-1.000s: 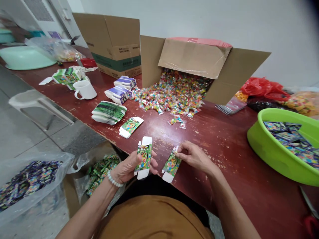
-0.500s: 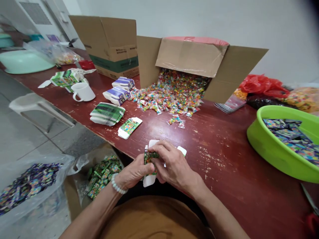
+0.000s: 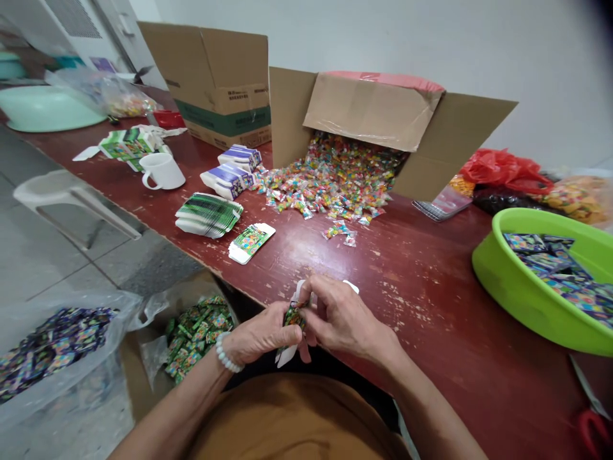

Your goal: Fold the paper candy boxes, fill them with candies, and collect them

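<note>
In the head view, your left hand point(image 3: 268, 332) pinches a green carton point(image 3: 291, 317) at the near edge of the table point(image 3: 407, 268), thumb across its front; your right hand point(image 3: 347, 319) grips it from the right between thumb and forefinger, fingertips partly hidden. The carton is tilted, with white flaps at its ends. Just beyond your right hand, a white tab point(image 3: 352, 287) shows. Farther left lie a flat carton point(image 3: 251, 243), a stack point(image 3: 209, 215) and a mug point(image 3: 165, 172). Wrapped sweets point(image 3: 330, 182) spill from the far box point(image 3: 371, 112); a basin point(image 3: 488, 275) stands right.
</note>
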Demonstrator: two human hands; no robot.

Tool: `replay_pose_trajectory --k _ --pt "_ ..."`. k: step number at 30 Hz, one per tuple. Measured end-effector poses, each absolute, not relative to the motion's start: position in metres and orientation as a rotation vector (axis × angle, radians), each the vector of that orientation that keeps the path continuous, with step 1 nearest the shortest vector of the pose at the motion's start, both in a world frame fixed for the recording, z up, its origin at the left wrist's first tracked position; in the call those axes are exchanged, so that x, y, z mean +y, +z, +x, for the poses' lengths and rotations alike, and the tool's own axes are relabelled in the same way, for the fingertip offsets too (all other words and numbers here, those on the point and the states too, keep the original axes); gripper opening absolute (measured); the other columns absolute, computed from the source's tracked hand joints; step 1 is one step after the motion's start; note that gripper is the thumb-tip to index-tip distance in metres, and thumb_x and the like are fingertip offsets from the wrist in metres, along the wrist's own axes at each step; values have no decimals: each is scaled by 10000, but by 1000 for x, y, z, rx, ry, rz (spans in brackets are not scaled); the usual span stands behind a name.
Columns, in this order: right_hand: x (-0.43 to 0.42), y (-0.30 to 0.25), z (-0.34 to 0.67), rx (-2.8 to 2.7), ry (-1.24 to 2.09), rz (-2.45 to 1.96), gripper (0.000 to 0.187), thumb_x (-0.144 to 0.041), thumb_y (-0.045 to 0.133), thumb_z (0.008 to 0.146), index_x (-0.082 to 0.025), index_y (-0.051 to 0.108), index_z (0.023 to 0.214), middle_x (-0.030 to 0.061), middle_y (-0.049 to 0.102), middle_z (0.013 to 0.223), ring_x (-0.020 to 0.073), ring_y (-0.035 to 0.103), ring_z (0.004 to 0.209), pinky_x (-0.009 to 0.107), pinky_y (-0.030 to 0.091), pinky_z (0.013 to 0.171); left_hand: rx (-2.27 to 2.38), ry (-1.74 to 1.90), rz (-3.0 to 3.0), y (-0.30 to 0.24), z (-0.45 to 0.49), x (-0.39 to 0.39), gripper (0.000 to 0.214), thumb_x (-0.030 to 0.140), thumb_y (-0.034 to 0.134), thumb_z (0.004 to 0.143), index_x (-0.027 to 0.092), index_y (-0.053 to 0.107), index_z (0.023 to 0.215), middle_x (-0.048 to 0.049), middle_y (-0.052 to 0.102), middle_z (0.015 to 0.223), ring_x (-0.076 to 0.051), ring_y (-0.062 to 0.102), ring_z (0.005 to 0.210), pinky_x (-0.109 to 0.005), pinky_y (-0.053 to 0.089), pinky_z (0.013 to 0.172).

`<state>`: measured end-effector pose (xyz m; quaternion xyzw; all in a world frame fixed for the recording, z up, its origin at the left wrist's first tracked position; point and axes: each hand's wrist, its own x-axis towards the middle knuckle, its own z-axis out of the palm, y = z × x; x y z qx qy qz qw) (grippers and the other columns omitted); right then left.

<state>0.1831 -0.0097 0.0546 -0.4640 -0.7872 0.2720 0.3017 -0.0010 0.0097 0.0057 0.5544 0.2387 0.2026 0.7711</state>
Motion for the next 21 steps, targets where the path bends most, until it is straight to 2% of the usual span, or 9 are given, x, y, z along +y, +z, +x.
replay_pose_trajectory --k 5,9,12,14,15,17,19,21 --pt "-7 53 188 -2079 947 -1175 288 -50 561 730 -217 508 958 -35 601 802 98 529 626 216 379 581 524 358 1340 12 -4 13 580 689 642 726 113 693 772 -81 673 723 -192 566 732 -287 431 728" --pt "-7 53 192 -2100 1093 -1072 588 -53 578 726 -239 394 1253 -4 638 937 110 568 662 233 427 613 551 348 1434 17 -2 13 497 622 655 750 129 701 698 -79 695 771 -205 581 795 -302 444 797" --pt "-9 52 194 -2201 1106 -1065 758 -59 598 704 -252 337 1389 30 663 976 162 613 745 276 466 658 586 378 1379 16 1 11 417 499 721 735 142 704 950 -47 697 765 -207 617 798 -316 479 804" --pt "-9 49 194 -2197 1220 -992 789 -54 592 702 -258 332 1418 38 668 978 178 633 779 282 485 666 596 354 1297 14 2 9 486 416 769 695 157 660 1091 -20 685 753 -176 617 703 -296 499 720" --pt "-9 47 194 -2150 1305 -934 788 -52 583 710 -264 330 1426 38 666 984 172 637 782 273 492 659 606 345 1260 14 2 9 449 388 768 696 152 665 1064 -16 678 738 -158 605 646 -278 497 665" --pt "-7 40 193 -1951 1389 -867 732 -62 560 750 -269 343 1418 24 654 963 136 624 723 234 483 609 655 351 1233 14 1 10 258 341 736 726 128 688 862 -20 654 657 -130 572 559 -244 471 576" --pt "-5 33 192 -1711 1259 -941 661 -88 569 787 -272 377 1392 19 634 984 86 558 620 196 440 543 748 424 1247 16 1 10 208 313 694 772 118 663 710 -28 634 589 -130 582 538 -233 462 554" --pt "-4 28 190 -1548 1071 -1078 633 -127 630 787 -276 420 1366 25 619 1044 59 484 560 189 400 506 828 528 1238 17 4 10 237 329 670 806 112 661 712 -43 655 622 -143 616 546 -246 483 566"
